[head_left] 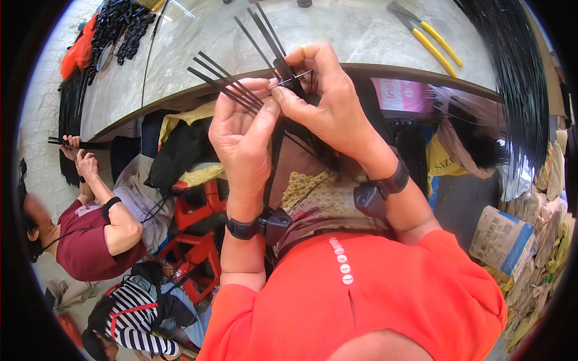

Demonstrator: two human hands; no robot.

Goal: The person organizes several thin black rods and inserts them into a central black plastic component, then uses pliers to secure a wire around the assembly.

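In front of my body, both hands are raised close together at the table's near edge. My left hand (244, 138) is closed, with several thin flat black strips (226, 81) running between its fingers and fanning out to the upper left. My right hand (334, 99) pinches a black bundled piece (290, 78), from which more black strips (265, 33) stick up. Across that piece lies a thin metal pin or wire (301, 77), its left end at the fingertips of both hands. Dark lengths hang below my fingers; how they join is hidden.
On the grey table (355, 30) lie yellow-handled pliers (430, 39) at right and a heap of black parts (123, 27) at far left. Long black strands (518, 78) hang over the right side. Red stools (201, 210) and two people (96, 234) are to the left, sacks (503, 240) at right.
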